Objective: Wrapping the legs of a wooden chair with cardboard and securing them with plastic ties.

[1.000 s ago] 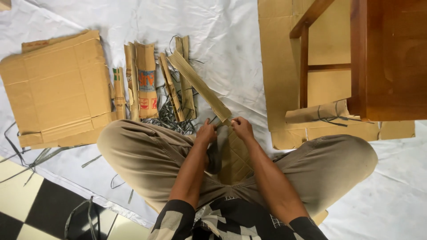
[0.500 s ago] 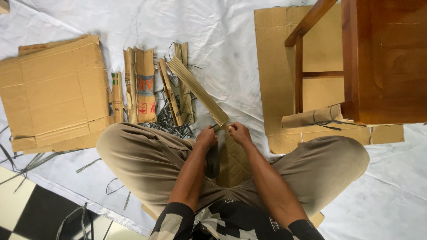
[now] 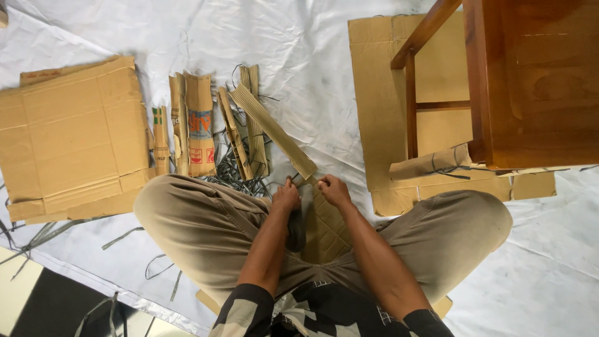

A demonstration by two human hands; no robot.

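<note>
I sit cross-legged on a white sheet [image 3: 299, 50]. My left hand [image 3: 286, 197] and my right hand [image 3: 334, 189] meet at the near end of a long corrugated cardboard strip [image 3: 271, 130], which slants away to the upper left. Both hands pinch that end, with a thin dark strap between the fingers. A woven cardboard panel [image 3: 327, 224] lies between my legs under the hands.
A large flattened cardboard box [image 3: 68, 137] lies at the left. Several cardboard strips [image 3: 199, 125] and dark strap offcuts [image 3: 234, 168] lie beside it. A wooden table [image 3: 530, 81] stands on flat cardboard [image 3: 380, 100] at the right, with a rolled cardboard tube [image 3: 430, 163] below.
The view has shifted slightly, so everything sits a little lower and to the left. My hands stay pinched on the strip's near end.
</note>
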